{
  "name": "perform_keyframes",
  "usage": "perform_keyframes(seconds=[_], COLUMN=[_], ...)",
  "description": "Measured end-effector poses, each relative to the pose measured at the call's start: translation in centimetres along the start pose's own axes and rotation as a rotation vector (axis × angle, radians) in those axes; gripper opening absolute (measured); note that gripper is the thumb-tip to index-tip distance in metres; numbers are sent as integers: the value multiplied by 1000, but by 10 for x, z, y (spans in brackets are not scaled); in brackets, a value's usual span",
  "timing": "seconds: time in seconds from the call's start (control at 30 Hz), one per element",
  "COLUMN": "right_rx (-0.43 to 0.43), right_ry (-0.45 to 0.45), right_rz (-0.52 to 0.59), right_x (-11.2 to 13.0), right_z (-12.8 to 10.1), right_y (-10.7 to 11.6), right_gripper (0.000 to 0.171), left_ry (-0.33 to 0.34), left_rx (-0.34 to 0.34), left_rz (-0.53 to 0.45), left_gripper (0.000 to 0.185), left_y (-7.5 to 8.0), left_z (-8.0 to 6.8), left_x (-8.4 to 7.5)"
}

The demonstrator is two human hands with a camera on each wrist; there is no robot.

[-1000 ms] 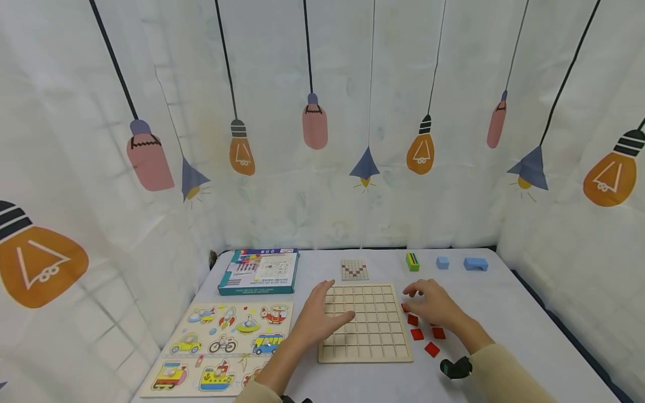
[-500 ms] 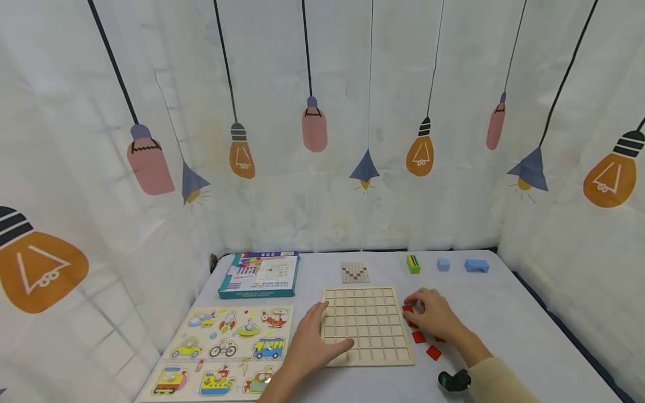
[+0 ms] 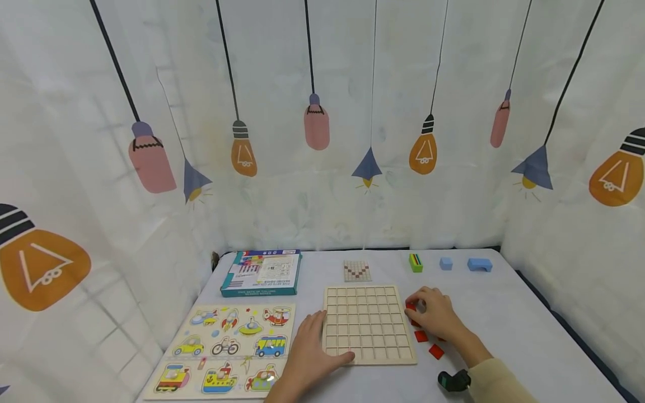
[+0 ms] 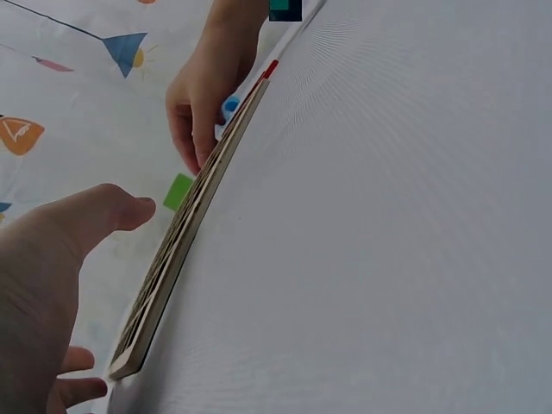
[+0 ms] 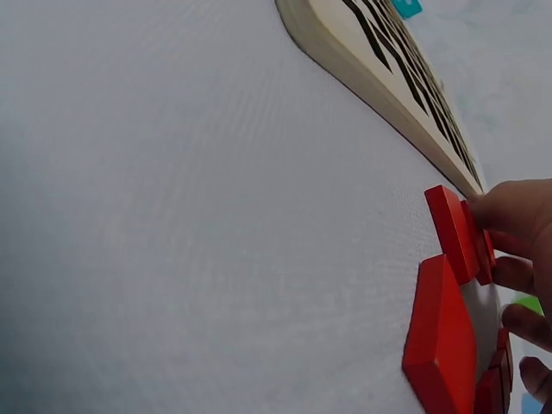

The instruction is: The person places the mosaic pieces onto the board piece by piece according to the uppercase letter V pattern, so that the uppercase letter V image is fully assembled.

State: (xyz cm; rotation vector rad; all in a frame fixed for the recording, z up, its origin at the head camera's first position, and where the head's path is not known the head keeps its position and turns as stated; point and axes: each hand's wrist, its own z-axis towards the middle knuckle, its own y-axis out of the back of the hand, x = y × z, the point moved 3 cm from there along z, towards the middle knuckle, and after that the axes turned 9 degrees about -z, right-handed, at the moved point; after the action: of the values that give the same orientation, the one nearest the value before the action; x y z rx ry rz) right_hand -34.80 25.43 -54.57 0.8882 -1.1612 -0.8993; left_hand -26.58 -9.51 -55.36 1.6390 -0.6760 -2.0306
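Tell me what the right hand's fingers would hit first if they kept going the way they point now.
Probably the wooden grid board: the right hand, pinching a red tile, points left toward its right edge, though the remaining gap is unclear.

Place: a children's play corner.
Backdrop: lightbulb-print curtain (image 3: 322, 129) behind the table (image 3: 504, 324).
Toys: vehicle puzzle (image 3: 227, 350), grid board (image 3: 369, 324), blue blocks (image 3: 478, 264) on it.
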Motion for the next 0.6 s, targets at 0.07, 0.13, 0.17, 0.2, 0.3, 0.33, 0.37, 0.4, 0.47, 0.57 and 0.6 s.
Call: perform_keyframes(seconds=[0.07, 0.13, 0.17, 0.2, 0.3, 0.33, 0.37, 0.4, 0.47, 0.57, 0.6], right_rx=[-5, -18, -24, -32, -51, -56, -60, -63, -68, -67, -66], right_ry=[2, 4, 5, 5, -5, -8, -7, -3, 0, 13, 12], right_rz=[1, 2, 3, 5, 20, 27, 32, 39, 54, 64, 68], right_x=[0, 0, 0, 0, 0, 0, 1, 2, 4, 8, 9], right_z=[0, 1, 1, 1, 0, 0, -1, -1, -2, -3, -4], right_y=[0, 0, 1, 1, 3, 4, 5, 6, 7, 6, 6], right_gripper=[19, 20, 20, 21, 23, 24, 24, 24, 24, 23, 22], left_ry=[-9, -14, -16, -19, -21, -21, -22, -23, -27, -31, -32], left_rx=[0, -1, 0, 2, 8, 10, 12, 12, 11, 9, 10], left_rz=[3, -1, -1, -2, 5, 11, 17, 22, 32, 42, 43], left_gripper=[129, 129, 129, 130, 130, 131, 131, 131, 131, 129, 128], left_y=[-1, -1, -1, -1, -2, -2, -2, -3, -3, -3, -3], left_z=[-1, -2, -3, -3, -3, -3, -3, -2, -2, -2, -2], left_x=[1, 1, 1, 1, 1, 1, 1, 2, 2, 2, 3])
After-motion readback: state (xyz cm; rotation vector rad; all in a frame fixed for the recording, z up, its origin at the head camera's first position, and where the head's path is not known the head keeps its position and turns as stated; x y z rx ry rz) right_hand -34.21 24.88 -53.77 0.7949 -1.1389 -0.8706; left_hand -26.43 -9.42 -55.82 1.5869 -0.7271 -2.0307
